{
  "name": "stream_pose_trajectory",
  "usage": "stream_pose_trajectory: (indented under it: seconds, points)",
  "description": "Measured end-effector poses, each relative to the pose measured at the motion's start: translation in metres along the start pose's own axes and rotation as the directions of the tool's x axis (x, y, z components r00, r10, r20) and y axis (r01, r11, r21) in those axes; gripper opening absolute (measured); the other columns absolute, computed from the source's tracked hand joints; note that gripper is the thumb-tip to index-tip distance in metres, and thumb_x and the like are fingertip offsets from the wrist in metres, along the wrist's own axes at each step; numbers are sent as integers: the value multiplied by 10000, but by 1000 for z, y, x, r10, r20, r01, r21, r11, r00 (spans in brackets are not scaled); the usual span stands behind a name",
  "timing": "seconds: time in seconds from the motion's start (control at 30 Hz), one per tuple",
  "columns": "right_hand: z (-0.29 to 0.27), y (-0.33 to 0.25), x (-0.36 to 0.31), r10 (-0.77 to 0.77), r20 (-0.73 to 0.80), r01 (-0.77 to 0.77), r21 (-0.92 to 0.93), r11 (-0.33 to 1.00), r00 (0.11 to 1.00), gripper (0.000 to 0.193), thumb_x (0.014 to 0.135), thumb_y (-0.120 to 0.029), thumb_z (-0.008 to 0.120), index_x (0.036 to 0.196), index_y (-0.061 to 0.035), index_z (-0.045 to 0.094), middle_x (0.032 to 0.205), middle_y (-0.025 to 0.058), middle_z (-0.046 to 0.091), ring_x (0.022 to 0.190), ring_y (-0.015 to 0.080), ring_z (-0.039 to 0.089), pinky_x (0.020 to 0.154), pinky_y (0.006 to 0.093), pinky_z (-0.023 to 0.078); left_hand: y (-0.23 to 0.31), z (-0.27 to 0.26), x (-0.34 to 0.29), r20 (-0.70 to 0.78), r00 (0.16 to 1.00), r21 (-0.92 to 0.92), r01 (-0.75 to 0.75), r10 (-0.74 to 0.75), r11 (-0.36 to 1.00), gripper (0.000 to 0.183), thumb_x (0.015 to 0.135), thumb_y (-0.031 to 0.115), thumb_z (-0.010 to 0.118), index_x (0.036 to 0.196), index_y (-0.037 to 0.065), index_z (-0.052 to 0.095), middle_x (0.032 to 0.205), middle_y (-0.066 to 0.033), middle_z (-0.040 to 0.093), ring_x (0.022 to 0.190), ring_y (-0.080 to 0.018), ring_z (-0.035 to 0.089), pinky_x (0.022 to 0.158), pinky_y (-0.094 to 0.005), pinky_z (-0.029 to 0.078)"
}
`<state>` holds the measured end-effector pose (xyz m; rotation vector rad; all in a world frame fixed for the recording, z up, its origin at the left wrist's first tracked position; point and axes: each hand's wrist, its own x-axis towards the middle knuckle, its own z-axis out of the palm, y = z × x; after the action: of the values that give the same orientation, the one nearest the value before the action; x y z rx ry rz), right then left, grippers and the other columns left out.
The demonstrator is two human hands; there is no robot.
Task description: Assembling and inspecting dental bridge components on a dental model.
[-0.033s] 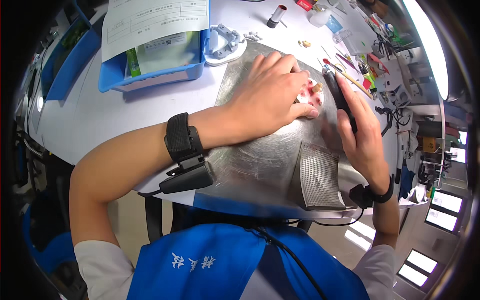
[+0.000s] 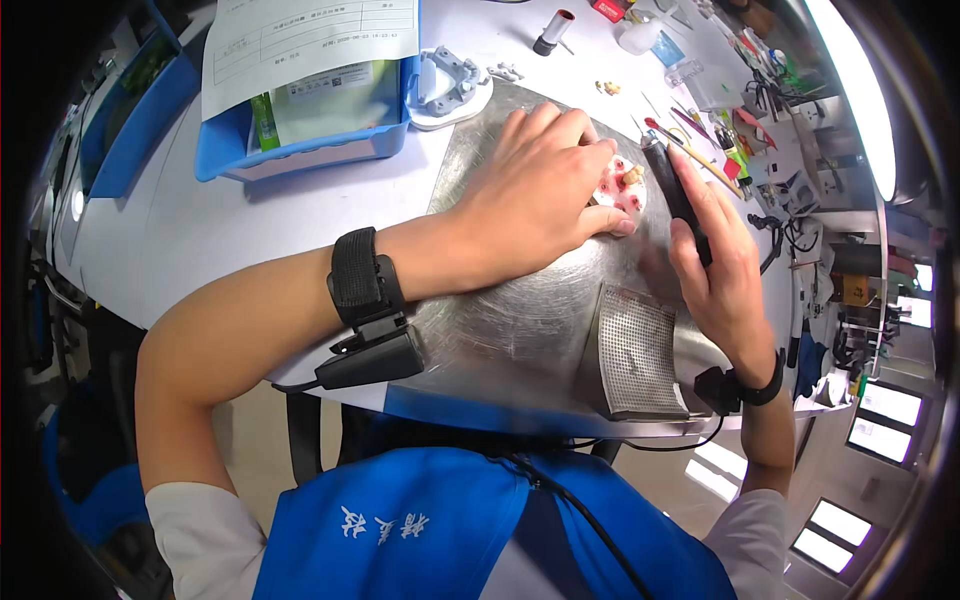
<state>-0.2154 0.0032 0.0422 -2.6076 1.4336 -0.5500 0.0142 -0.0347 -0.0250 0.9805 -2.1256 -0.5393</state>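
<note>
My left hand rests on a steel plate. Its fingers and thumb close around a small dental model, white with pink-red spots and a tan tooth standing on it. The hand hides much of the model's left side. To the right, my right hand is wrapped round a black dental handpiece, its index finger stretched along the barrel. The handpiece's thin tip points up and away, apart from the model.
A curved perforated metal sheet sits at the plate's near right. A blue bin with papers stands far left, beside a grey dental cast. Several brushes and tools lie at the far right. A bright lamp hangs right.
</note>
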Motion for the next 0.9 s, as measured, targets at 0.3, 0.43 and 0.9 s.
stream_pose_trajectory:
  seconds: [0.3,0.43,0.9]
  points:
    - [15,4,-4,-27,74,33,-86,996,997,573,941,-101,658,1503,-108,545,963,140,592,702,314,639,654,401,545,3,-3,-6,-92,964,-465,181,-251,866,625,856,92,781,1412,23,502,1097,-178,713,1088,-326,667,977,-415,513]
    - [15,2,-3,13,31,-10,-76,997,999,572,942,-103,660,1503,-124,552,931,135,575,688,297,630,644,400,537,1,-1,-1,-74,976,-420,156,-206,894,705,850,140,786,1456,33,442,1105,-191,720,1102,-334,684,979,-423,519]
    - [2,50,-34,113,60,-104,-132,986,992,493,884,-76,690,1368,-35,608,1142,206,653,1039,383,637,939,417,503,-1,9,7,-182,981,-6,62,-62,998,317,870,302,792,1063,53,760,1068,-130,657,1040,-301,656,891,-433,511]
